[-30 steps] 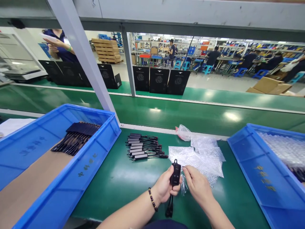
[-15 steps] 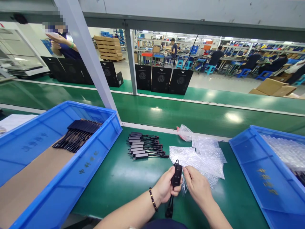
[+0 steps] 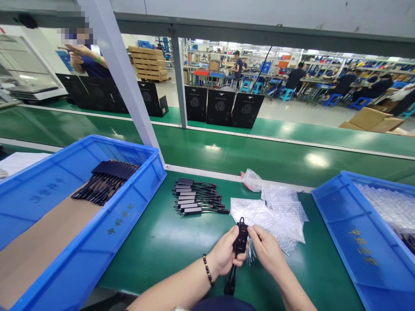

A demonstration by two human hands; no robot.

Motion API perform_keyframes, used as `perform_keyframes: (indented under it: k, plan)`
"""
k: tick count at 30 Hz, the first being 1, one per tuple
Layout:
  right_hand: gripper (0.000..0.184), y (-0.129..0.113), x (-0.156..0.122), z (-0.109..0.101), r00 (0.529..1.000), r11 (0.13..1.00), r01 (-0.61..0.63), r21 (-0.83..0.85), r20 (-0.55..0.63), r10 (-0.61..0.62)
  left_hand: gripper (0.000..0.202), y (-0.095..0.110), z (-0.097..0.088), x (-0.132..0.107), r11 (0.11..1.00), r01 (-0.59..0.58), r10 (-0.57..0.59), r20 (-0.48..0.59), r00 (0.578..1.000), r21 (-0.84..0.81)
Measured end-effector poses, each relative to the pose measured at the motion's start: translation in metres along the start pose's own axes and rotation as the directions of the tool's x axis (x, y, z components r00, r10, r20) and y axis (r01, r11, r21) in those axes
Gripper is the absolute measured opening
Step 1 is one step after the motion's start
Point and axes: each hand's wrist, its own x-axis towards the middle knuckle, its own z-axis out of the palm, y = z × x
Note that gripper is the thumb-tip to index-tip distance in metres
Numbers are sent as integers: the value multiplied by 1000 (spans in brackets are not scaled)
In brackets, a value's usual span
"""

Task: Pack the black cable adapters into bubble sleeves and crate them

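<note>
My left hand (image 3: 225, 255) grips a small black adapter (image 3: 241, 237) upright over the green bench, its short cable and plug (image 3: 231, 283) hanging below. My right hand (image 3: 267, 252) touches the adapter's right side and pinches a clear bubble-wrap bag (image 3: 250, 255) beside it. A pile of bubble-wrap bags (image 3: 275, 216) lies just beyond my hands. A row of several black adapters with cables (image 3: 196, 202) lies on the bench further back and to the left.
A blue bin (image 3: 65, 242) at the left holds cardboard and a stack of black adapters (image 3: 105, 181). A blue bin (image 3: 366, 242) at the right holds bubble-wrapped pieces. A small plastic bag (image 3: 251, 179) lies by the conveyor (image 3: 259, 155). Black boxes (image 3: 220, 107) and workers are beyond.
My right hand has closed in against the adapter and its fingers have shifted on the bag. The view has tilted slightly; the adapter stays in my left hand.
</note>
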Motion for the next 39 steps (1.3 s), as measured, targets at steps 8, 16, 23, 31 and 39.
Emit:
perform_keyframes:
  k: [8, 16, 23, 31, 39]
  plan:
    - [42, 8, -7, -12, 992, 984, 96, -147, 93, -82, 52, 7, -1, 3, 997, -77, 81, -162, 984, 30]
    - [26, 35, -5, 11, 996, 762, -71, -643, 1, 93, 32, 17, -2, -3, 989, -128, 135, -109, 985, 69]
    - [36, 64, -9, -18, 949, 670, -315, -672, -220, 225, 32, 16, 2, -5, 972, -173, 181, -37, 983, 157]
    - [23, 84, -22, -34, 943, 829, -271, -489, -306, 128, 18, 12, -1, -3, 988, -78, 58, 151, 987, 134]
    - [43, 55, -8, -59, 677, 705, -189, 683, -429, 598, 24, -7, -14, 1, 994, 61, -96, 481, 872, 86]
